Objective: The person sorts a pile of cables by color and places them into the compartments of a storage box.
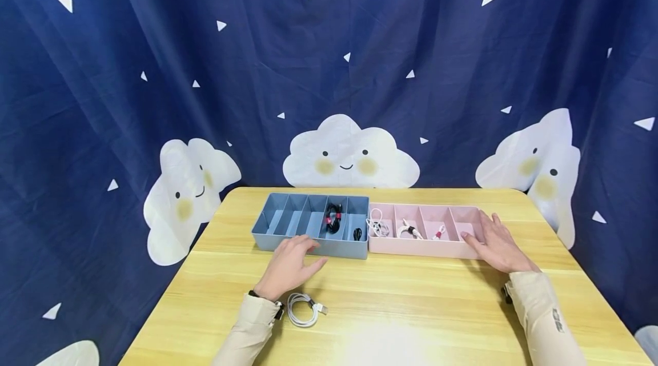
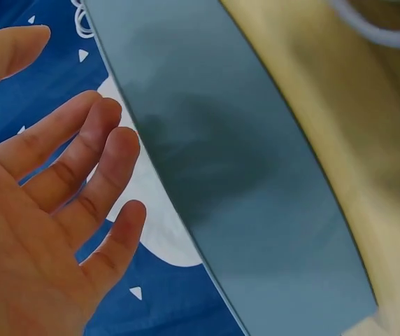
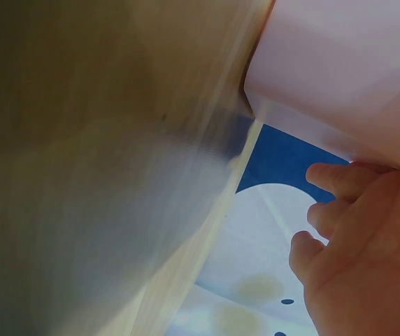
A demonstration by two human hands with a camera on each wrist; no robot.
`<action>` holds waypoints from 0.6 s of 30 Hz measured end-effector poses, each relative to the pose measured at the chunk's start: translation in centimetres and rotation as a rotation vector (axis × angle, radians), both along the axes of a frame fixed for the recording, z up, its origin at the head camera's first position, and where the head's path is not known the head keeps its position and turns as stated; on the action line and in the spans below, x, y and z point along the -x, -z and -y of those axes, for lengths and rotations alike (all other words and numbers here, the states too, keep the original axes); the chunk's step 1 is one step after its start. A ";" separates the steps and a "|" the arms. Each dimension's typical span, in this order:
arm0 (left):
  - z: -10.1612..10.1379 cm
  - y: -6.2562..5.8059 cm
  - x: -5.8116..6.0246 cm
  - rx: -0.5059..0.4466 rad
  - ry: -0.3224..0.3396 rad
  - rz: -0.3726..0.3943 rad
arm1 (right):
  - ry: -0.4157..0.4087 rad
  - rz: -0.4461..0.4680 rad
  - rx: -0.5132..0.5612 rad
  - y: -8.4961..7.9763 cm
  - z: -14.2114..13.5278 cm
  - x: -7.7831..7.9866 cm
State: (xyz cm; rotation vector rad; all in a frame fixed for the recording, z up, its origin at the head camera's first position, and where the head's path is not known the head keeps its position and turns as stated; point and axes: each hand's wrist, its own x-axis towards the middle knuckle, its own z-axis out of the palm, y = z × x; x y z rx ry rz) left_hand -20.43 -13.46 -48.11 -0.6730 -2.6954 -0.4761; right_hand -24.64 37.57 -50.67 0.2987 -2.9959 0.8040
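In the head view my left hand (image 1: 290, 266) hovers at the front of a blue divided box (image 1: 313, 247), fingers loosely bent. The left wrist view shows that palm (image 2: 32, 217) holding nothing beside the box's wall (image 2: 221, 154). My right hand (image 1: 500, 245) rests at the right end of a pink divided box (image 1: 421, 248), thumb over its front corner and fingers along the outer side. Those fingers (image 3: 333, 185) show below the pink wall (image 3: 340, 70) in the right wrist view. A coiled white cable (image 1: 303, 323) lies beside my left wrist.
The boxes stand end to end on a wooden table (image 1: 411, 292). A black cable (image 1: 334, 220) and a small black item (image 1: 357, 234) lie in the blue one. White cables (image 1: 377, 228) occupy several pink compartments. Behind hangs a dark blue curtain (image 1: 288, 69).
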 end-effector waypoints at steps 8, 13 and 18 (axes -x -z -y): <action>1.9 0.8 -1.4 0.034 0.016 0.011 | 0.008 0.007 0.001 0.0 -0.2 -0.1; 2.7 1.1 -2.4 0.087 0.027 0.026 | 0.004 0.003 0.005 0.2 -0.2 0.0; 3.4 1.4 -3.2 0.136 0.036 0.047 | 0.000 -0.012 0.000 0.3 -0.1 0.0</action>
